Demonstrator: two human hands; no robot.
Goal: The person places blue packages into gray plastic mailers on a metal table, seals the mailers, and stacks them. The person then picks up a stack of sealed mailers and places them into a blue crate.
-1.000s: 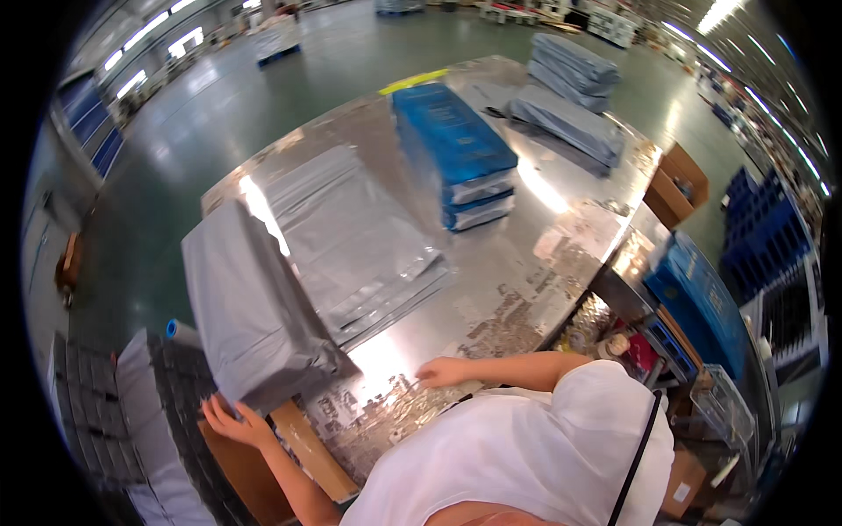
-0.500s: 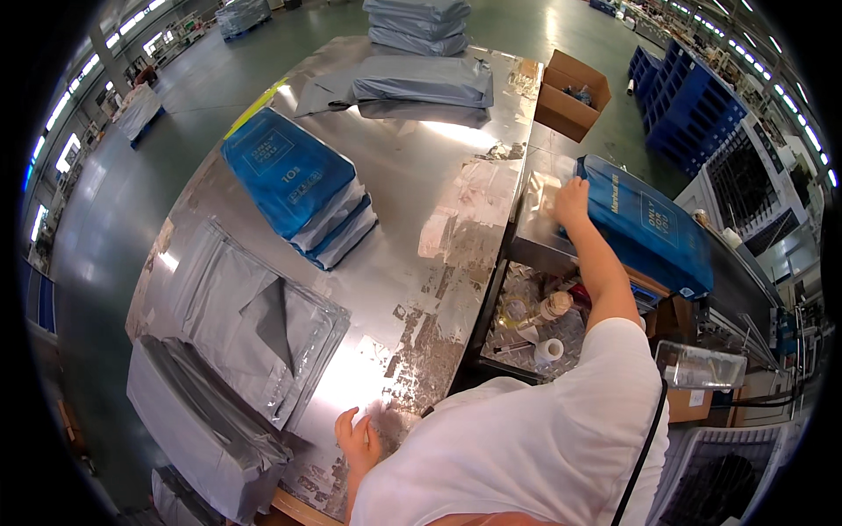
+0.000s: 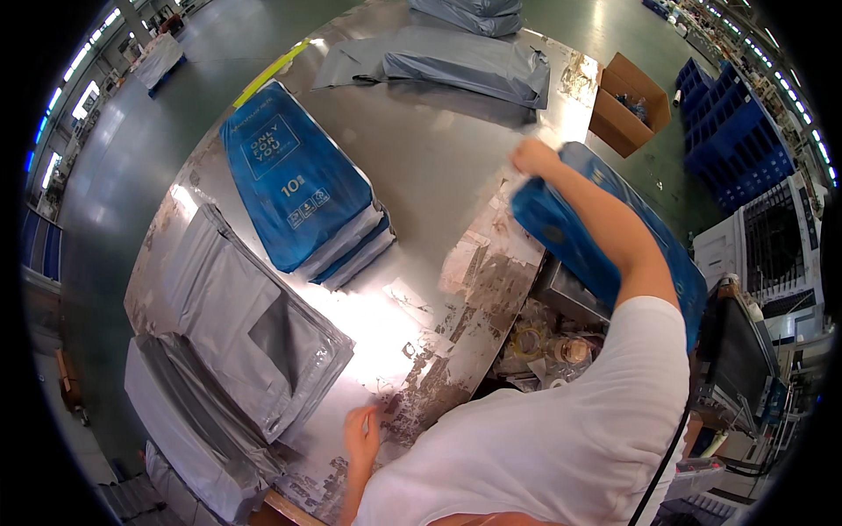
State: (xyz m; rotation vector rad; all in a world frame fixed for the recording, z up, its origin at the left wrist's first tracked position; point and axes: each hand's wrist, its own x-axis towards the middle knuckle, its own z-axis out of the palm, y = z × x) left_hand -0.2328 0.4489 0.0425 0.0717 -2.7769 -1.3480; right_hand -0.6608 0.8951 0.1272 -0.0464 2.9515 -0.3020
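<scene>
Green floor (image 3: 114, 202) stretches away around a broad metal table (image 3: 421, 175), its shiny top worn and patchy toward the right edge. On the far right, past the table, stand blue pallets (image 3: 732, 145), with an open cardboard box (image 3: 614, 123) closer in, by the table's far right corner.

The person in the white shirt (image 3: 526, 438) has the right arm stretched out across a blue pack (image 3: 561, 232) at the table's right edge. The right hand (image 3: 535, 158) is clenched at the pack's far end, apparently grasping it, though the fingertips are hidden from me. The pack's far end reaches over the tabletop; I can't tell whether it rests there or is held up. Below it, on the near side, a tape roll (image 3: 526, 342) lies among clutter.

The left hand (image 3: 361, 434) is at the near side of the table, fingers loosely bent, holding nothing. Left of it lie flat grey bags (image 3: 228, 307), and beside those, at the near left, a bulky grey parcel (image 3: 175, 421).

Farther off on the left sits a stack of blue packs (image 3: 298, 175), near a yellow strip (image 3: 272, 74) along the table's edge. Another grey package (image 3: 465, 66) lies at the far side.
</scene>
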